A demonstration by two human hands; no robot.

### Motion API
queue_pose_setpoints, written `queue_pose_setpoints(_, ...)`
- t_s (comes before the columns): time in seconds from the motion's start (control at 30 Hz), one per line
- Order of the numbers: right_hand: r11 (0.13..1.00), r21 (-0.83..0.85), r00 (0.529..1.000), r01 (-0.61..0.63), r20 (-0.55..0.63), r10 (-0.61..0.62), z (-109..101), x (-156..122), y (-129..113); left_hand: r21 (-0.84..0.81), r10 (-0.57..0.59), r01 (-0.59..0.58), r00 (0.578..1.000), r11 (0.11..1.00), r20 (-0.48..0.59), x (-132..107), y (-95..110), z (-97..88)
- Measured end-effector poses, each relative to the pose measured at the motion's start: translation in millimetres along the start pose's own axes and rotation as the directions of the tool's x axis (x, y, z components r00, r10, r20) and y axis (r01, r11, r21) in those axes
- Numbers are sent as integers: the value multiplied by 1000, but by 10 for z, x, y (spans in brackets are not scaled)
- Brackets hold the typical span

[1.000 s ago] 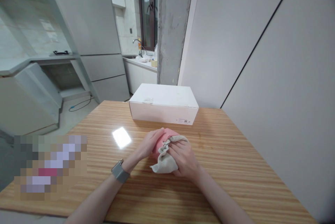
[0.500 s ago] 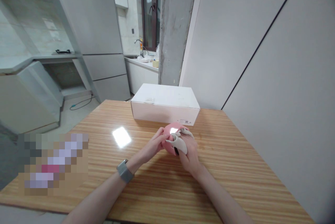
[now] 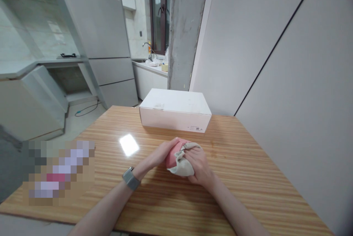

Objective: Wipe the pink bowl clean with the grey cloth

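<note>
A glossy pink rounded object (image 3: 171, 158) is between my hands above the near middle of the table; its exact kind does not show. My left hand (image 3: 162, 153) grips it from the left, with the thumb side along its upper edge. Over its right side lies a crumpled pale grey cloth (image 3: 182, 167). My right hand (image 3: 199, 162) is closed on this cloth and presses it to the pink surface. Cloth and fingers hide much of the pink object's front and right side.
On the wood-grain table (image 3: 248, 177), a white closed box (image 3: 173, 116) stands just beyond my hands. A blurred-out patch (image 3: 63, 171) covers something at the table's left. A pale wall panel (image 3: 289, 81) rises on the right. Behind are a fridge (image 3: 110, 37) and a sink counter (image 3: 150, 78).
The pink object has turned and come slightly nearer and left. My right hand and the cloth have spread over more of its front. My left hand has shifted to its upper left.
</note>
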State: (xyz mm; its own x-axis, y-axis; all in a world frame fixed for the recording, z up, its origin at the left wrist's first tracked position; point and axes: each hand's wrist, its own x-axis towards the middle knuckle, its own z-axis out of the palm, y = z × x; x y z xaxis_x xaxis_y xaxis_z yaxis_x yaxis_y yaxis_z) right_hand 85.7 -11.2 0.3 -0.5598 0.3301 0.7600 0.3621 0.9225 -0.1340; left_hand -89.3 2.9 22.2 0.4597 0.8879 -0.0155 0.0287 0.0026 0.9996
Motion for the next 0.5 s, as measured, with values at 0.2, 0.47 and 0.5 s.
queue_pose_setpoints(0.2,982,47,980,-182,-76,185,-22,-40,87,127,85,-78,995,989,-52,-34,61,60)
queue_pose_setpoints(0.47,993,17,989,-118,-91,119,-83,-24,80,-115,-64,60,998,992,-29,-28,-42,44)
queue_pose_setpoints(0.5,998,-19,996,-64,-65,63,-86,-19,74,-161,-101,94,994,982,-42,-13,-76,26)
